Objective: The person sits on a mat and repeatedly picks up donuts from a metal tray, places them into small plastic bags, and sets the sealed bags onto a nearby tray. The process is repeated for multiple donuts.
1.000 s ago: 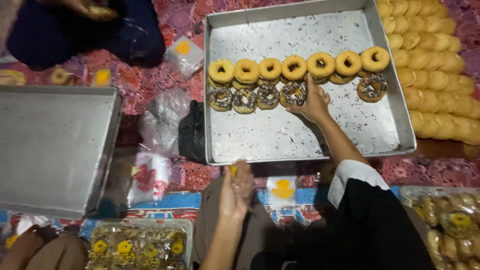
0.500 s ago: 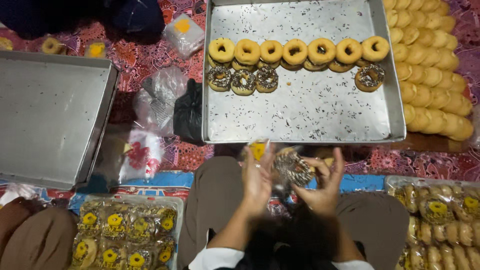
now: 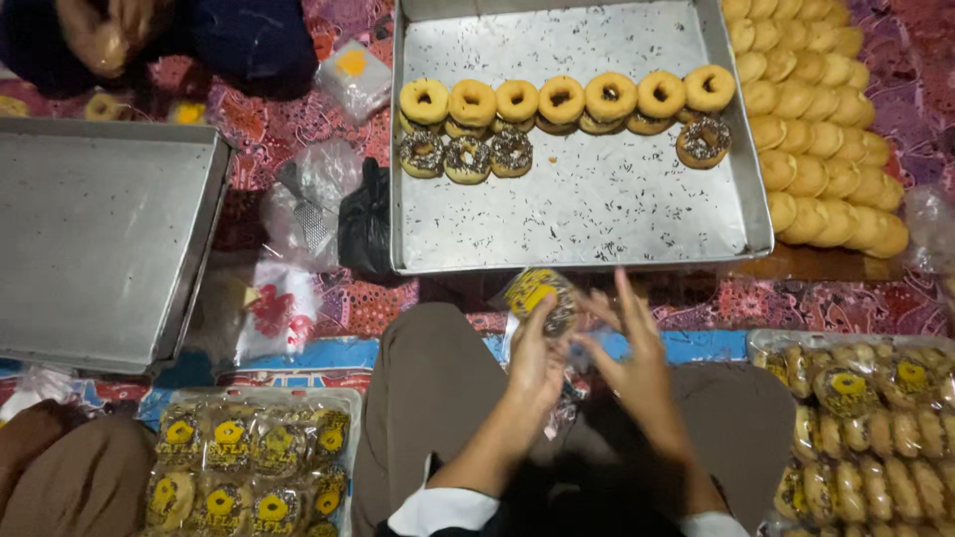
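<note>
Above my lap, my left hand [image 3: 535, 360] holds a clear plastic bag with a yellow label and a dark doughnut inside [image 3: 542, 293]. My right hand [image 3: 637, 370] is right beside it, fingers spread, holding nothing that I can see. Just beyond the hands lies a big metal tray [image 3: 582, 261]. It carries a row of several yellow ring doughnuts [image 3: 562, 97] and a few chocolate-sprinkled doughnuts [image 3: 466, 155], one of which [image 3: 703, 140] sits apart at the right.
An empty metal tray [image 3: 99, 234] lies at the left. Trays of bagged doughnuts sit at lower left [image 3: 249, 457] and lower right [image 3: 875, 428]. Rows of plain buns [image 3: 826, 119] line the right. Loose plastic bags [image 3: 318, 194] lie between the trays. Another person's hands [image 3: 104, 35] work at top left.
My right hand took a chocolate-sprinkled doughnut from the tray and drew back to my lap. The doughnut now sits in the bag held by my left hand.
</note>
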